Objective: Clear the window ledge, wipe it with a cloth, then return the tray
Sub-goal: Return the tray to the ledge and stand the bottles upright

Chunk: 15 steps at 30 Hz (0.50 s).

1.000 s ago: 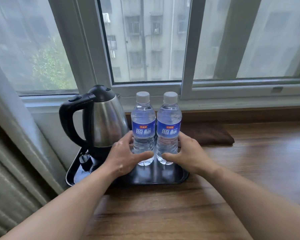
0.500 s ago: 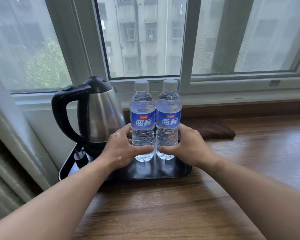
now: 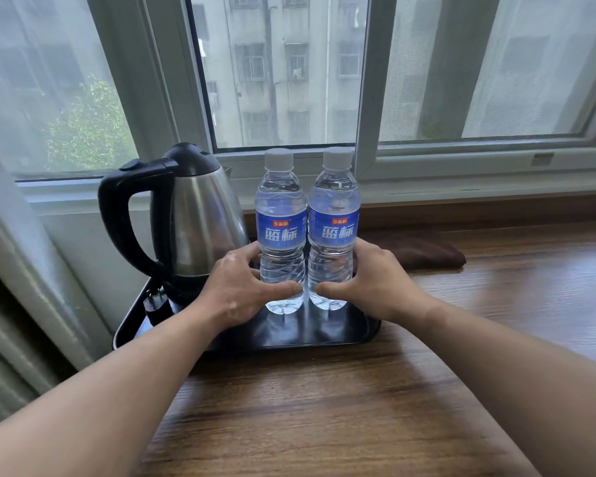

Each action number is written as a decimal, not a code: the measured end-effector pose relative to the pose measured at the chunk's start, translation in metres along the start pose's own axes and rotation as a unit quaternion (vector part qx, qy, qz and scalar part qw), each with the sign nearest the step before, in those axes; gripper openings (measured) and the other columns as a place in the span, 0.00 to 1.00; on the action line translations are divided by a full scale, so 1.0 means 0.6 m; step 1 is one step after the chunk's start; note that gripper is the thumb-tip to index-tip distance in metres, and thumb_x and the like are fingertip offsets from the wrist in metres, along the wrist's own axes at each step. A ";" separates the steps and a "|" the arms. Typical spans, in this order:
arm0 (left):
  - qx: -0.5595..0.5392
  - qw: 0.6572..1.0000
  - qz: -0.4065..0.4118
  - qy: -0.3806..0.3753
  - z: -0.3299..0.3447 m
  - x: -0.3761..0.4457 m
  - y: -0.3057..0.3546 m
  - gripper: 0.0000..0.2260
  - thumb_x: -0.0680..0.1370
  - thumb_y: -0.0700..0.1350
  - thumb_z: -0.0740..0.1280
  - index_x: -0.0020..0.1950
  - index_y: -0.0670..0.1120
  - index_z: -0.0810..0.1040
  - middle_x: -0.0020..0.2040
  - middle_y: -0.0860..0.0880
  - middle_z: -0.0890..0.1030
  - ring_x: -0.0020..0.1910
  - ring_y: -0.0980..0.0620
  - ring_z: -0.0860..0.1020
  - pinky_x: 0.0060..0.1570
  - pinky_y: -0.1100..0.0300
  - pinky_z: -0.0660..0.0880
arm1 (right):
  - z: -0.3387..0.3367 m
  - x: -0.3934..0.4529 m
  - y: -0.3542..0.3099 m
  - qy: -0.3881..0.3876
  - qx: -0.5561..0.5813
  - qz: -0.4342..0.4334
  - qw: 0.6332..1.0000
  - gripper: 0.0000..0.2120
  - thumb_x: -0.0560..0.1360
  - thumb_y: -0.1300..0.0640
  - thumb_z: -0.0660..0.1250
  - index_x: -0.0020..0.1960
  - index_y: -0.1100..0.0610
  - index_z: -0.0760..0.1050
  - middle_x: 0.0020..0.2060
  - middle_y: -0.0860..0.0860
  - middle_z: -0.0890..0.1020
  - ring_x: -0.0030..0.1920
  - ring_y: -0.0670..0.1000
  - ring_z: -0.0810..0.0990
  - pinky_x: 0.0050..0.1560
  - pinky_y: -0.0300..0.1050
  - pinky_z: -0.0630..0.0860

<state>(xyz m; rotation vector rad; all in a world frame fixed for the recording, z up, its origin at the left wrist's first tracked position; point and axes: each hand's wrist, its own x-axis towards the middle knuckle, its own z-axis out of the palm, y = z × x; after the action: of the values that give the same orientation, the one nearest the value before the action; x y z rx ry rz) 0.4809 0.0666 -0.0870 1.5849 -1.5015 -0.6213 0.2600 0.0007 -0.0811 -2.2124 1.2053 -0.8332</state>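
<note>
Curtain [image 3: 11,304]: hangs at the far left edge, beside the wall under the window.
Kettle [image 3: 200,218]: steel body with a black handle and lid, upright on the left half of the tray, just left of my left hand; its plug [image 3: 154,299] lies on the tray by its base.
Tray [image 3: 324,333]: black, on the ledge at the left end, close under the window; it carries the kettle and both bottles.
Left hand [image 3: 236,287]: wrapped around the lower part of the left bottle [image 3: 281,232], thumb across the front, fingers behind it.
Right hand [image 3: 372,284]: wrapped the same way around the lower part of the right bottle [image 3: 333,232], thumb in front.
Bottles: clear, blue labels, white caps on, upright and touching side by side; their bases look slightly above the tray floor, though I cannot tell for sure.
Cloth [image 3: 424,251]: dark brown, folded, lying on the ledge just right of my right hand, behind the tray's right end, against the back edge.
Ledge [image 3: 324,407]: wood-grain, wide, running to the right; my forearms reach over its near part.
Window [image 3: 283,70]: sliding frames directly behind the tray; a grey building and a green tree show through the glass.
</note>
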 end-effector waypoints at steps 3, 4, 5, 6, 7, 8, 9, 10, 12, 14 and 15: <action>0.005 1.000 0.001 -0.002 -0.001 -0.001 0.001 0.24 0.61 0.54 0.84 0.55 0.59 0.81 0.47 0.58 0.87 0.45 0.56 0.86 0.54 0.47 0.82 | 0.000 0.000 -0.001 0.001 -0.004 -0.001 1.000 0.22 0.62 0.47 0.81 0.53 0.45 0.78 0.43 0.39 0.85 0.45 0.36 0.81 0.46 0.32 0.75; 0.005 1.000 0.003 -0.002 -0.001 -0.001 0.002 0.24 0.62 0.53 0.84 0.55 0.59 0.81 0.47 0.58 0.87 0.45 0.55 0.86 0.54 0.47 0.82 | -0.001 0.000 -0.002 0.001 -0.005 -0.002 1.000 0.22 0.62 0.47 0.81 0.53 0.45 0.78 0.43 0.39 0.85 0.45 0.36 0.81 0.46 0.32 0.75; 0.007 1.000 0.003 -0.001 -0.001 -0.002 0.002 0.23 0.63 0.52 0.84 0.55 0.59 0.81 0.47 0.58 0.87 0.45 0.55 0.86 0.54 0.47 0.82 | -0.001 -0.001 -0.002 0.001 -0.007 -0.002 1.000 0.22 0.62 0.46 0.81 0.53 0.45 0.78 0.43 0.39 0.85 0.45 0.36 0.81 0.46 0.31 0.75; 0.007 1.000 0.003 0.000 -0.001 -0.002 0.002 0.23 0.63 0.51 0.84 0.55 0.59 0.81 0.47 0.58 0.87 0.45 0.55 0.86 0.54 0.47 0.82 | -0.002 -0.001 -0.002 0.001 -0.009 -0.002 1.000 0.22 0.62 0.46 0.81 0.52 0.45 0.78 0.43 0.39 0.85 0.45 0.36 0.81 0.46 0.32 0.75; 0.008 1.000 0.002 0.001 -0.001 -0.002 0.003 0.23 0.63 0.51 0.84 0.55 0.59 0.81 0.47 0.58 0.87 0.45 0.55 0.86 0.54 0.47 0.82 | -0.002 -0.001 -0.003 0.000 -0.009 -0.002 1.000 0.22 0.62 0.46 0.81 0.52 0.45 0.78 0.43 0.39 0.85 0.45 0.36 0.81 0.46 0.32 0.75; 0.008 1.000 0.001 0.002 -0.001 -0.002 0.003 0.23 0.63 0.52 0.84 0.55 0.59 0.81 0.47 0.58 0.87 0.45 0.55 0.86 0.54 0.47 0.82 | -0.002 -0.001 -0.003 0.001 -0.008 -0.002 1.000 0.22 0.62 0.46 0.81 0.52 0.45 0.78 0.43 0.39 0.85 0.45 0.36 0.81 0.46 0.31 0.75; 0.009 1.000 0.000 0.002 -0.002 -0.002 0.003 0.23 0.63 0.52 0.84 0.54 0.59 0.81 0.47 0.58 0.87 0.45 0.55 0.86 0.54 0.47 0.82 | -0.002 -0.001 -0.003 0.001 -0.009 -0.001 1.000 0.22 0.62 0.46 0.81 0.52 0.45 0.78 0.43 0.39 0.85 0.45 0.36 0.81 0.45 0.30 0.74; 0.008 1.000 0.000 0.001 -0.002 -0.002 0.004 0.24 0.62 0.54 0.84 0.54 0.59 0.81 0.47 0.58 0.87 0.45 0.55 0.86 0.54 0.47 0.82 | -0.002 -0.001 -0.004 0.002 -0.010 -0.001 1.000 0.22 0.62 0.46 0.81 0.52 0.45 0.78 0.43 0.39 0.85 0.45 0.35 0.81 0.44 0.29 0.73; 0.006 1.000 -0.002 0.002 -0.001 -0.004 0.005 0.24 0.61 0.54 0.84 0.54 0.59 0.81 0.47 0.58 0.87 0.45 0.55 0.86 0.54 0.47 0.82 | -0.003 -0.003 -0.006 -0.001 -0.011 -0.001 1.000 0.21 0.62 0.46 0.81 0.52 0.45 0.78 0.42 0.38 0.85 0.45 0.35 0.81 0.44 0.29 0.73; 0.005 1.000 -0.005 0.001 -0.001 -0.008 0.010 0.23 0.62 0.54 0.84 0.53 0.59 0.81 0.47 0.58 0.87 0.45 0.55 0.86 0.54 0.48 0.82 | -0.004 -0.007 -0.008 -0.007 -0.007 -0.003 1.000 0.21 0.62 0.46 0.81 0.52 0.45 0.78 0.43 0.38 0.85 0.45 0.36 0.81 0.47 0.32 0.75; 0.004 1.000 -0.006 0.000 -0.001 -0.011 0.012 0.23 0.62 0.53 0.84 0.53 0.59 0.81 0.47 0.58 0.87 0.45 0.55 0.86 0.54 0.48 0.82 | -0.005 -0.009 -0.009 -0.009 -0.006 -0.003 1.000 0.21 0.62 0.46 0.81 0.53 0.45 0.78 0.43 0.38 0.85 0.45 0.36 0.81 0.48 0.33 0.76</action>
<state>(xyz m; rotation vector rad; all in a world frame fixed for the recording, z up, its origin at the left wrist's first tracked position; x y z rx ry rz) 0.4764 0.0736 -0.0818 1.6012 -1.4969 -0.6238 0.2585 0.0078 -0.0768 -2.2285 1.1987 -0.8075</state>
